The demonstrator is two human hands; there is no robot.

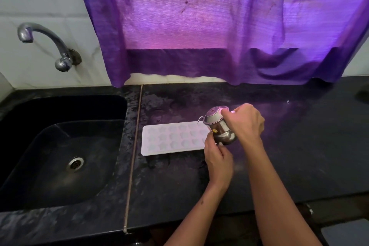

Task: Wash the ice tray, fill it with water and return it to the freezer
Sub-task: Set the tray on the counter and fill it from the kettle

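Black counter (279, 166) bears ice tray (171, 139) beside sink (60, 146), below purple curtain (199, 26)

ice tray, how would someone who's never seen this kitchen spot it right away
Start at the black sink on the left and move right across the seam onto the dark counter. The ice tray lies flat there, just left of both hands and the steel jug they hold. It is the only pale, flat rectangle on the counter, with rows of star-shaped hollows.
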